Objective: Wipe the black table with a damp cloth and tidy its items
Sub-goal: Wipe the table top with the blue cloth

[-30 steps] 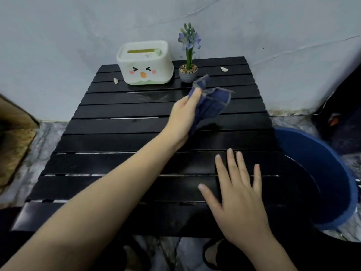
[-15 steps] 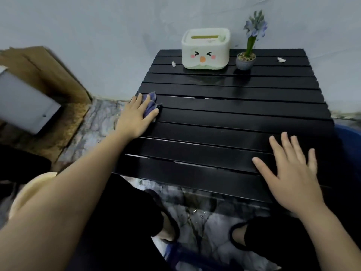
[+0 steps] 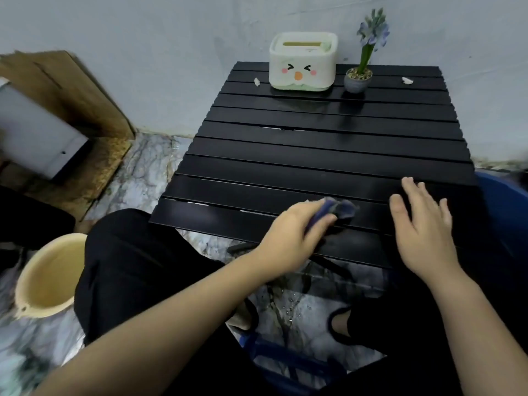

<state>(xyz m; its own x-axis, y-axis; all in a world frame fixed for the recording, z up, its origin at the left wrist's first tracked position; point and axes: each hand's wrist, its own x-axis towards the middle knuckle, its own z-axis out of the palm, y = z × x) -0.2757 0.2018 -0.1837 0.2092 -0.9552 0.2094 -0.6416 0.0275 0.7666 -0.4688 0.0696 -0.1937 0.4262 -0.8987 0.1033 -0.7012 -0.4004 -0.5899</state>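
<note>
The black slatted table [image 3: 314,155] stands against a pale wall. My left hand [image 3: 294,238] presses a bunched dark blue cloth [image 3: 337,211] onto the slats near the front edge. My right hand [image 3: 423,227] lies flat with its fingers spread on the table just right of the cloth, holding nothing. At the back stand a white tissue box with a cartoon face [image 3: 303,65] and a small potted purple flower [image 3: 361,72]. Two small white scraps lie on the back slats, one at the left [image 3: 257,81], one at the right [image 3: 407,80].
A blue basin [image 3: 503,201] sits on the floor at the table's right side. A cream bucket [image 3: 48,278] stands by my left knee. Brown boards [image 3: 65,90] and a white box [image 3: 34,138] lean at the left wall. My legs and feet are under the table's front edge.
My left hand has swept the cloth from the table's left edge to the front middle, close to my right hand. My right hand has stayed flat on the table.
</note>
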